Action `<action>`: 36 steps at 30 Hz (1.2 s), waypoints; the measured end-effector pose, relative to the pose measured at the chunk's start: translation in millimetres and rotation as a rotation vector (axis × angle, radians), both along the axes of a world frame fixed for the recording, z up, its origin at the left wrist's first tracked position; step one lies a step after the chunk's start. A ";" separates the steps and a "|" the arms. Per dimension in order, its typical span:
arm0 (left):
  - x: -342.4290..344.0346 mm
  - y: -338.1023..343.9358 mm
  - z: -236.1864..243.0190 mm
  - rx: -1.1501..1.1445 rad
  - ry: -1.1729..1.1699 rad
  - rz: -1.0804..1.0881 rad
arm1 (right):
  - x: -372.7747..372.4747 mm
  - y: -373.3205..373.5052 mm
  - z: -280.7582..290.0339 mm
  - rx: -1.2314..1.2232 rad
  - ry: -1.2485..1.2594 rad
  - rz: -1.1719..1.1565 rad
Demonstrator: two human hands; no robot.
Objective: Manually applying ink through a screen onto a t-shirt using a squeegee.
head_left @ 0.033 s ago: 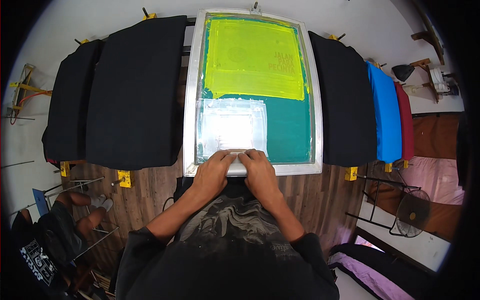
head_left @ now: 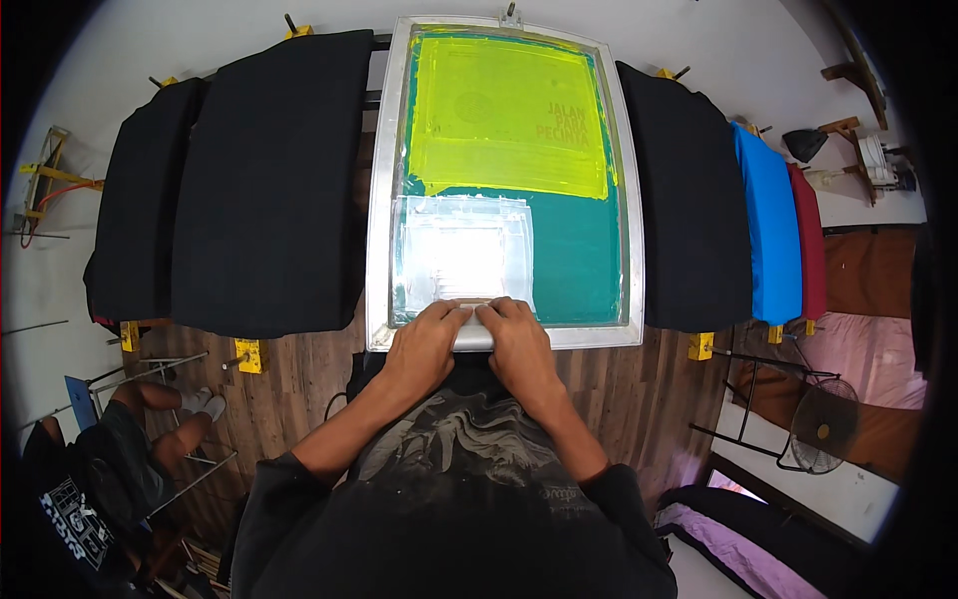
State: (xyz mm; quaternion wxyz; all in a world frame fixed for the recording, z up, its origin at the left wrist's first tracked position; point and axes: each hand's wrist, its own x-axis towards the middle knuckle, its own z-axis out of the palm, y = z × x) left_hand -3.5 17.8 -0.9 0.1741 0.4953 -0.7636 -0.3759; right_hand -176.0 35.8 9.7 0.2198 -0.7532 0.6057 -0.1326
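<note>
A metal-framed printing screen (head_left: 379, 200) lies flat in front of me, its mesh green with a large yellow patch (head_left: 499, 110) at the far end. A pale, shiny white ink area (head_left: 459, 255) covers the near left part of the mesh. Both hands rest side by side at the screen's near edge. My left hand (head_left: 424, 344) and my right hand (head_left: 519, 344) are closed on a light-coloured squeegee (head_left: 477, 299), whose bar shows just beyond my fingertips. My black printed shirt fills the lower middle.
Black garments lie on boards to the left (head_left: 264, 180) and right (head_left: 689, 200) of the screen, then a blue one (head_left: 768, 220) and a red one (head_left: 808, 240). Yellow clamps (head_left: 247, 354) stick out below. Another person sits at lower left (head_left: 120, 449). A fan (head_left: 823, 429) stands at right.
</note>
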 end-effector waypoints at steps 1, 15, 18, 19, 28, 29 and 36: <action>0.2 0.2 1.0 0.023 -0.011 -0.011 | 0.1 -2.2 1.2 0.000 0.001 0.000; -2.0 -68.5 -28.1 -0.146 0.041 0.032 | -5.1 -77.4 -15.5 -0.060 0.065 0.024; 2.4 -35.7 -24.2 -0.012 0.005 0.008 | -2.4 -43.0 -13.2 -0.042 0.030 0.008; 3.7 -23.7 -19.6 0.000 -0.003 0.002 | -0.7 -31.6 -9.1 -0.013 0.030 -0.005; 7.2 -22.2 -6.7 -0.078 -0.002 -0.056 | -0.7 -26.8 3.0 -0.002 0.022 0.020; 4.3 -30.9 -5.2 -0.122 0.024 -0.031 | -0.6 -34.9 0.8 -0.046 0.046 0.012; 1.4 -46.7 -30.0 -0.212 0.011 -0.026 | 1.7 -49.6 -24.5 -0.140 0.120 -0.006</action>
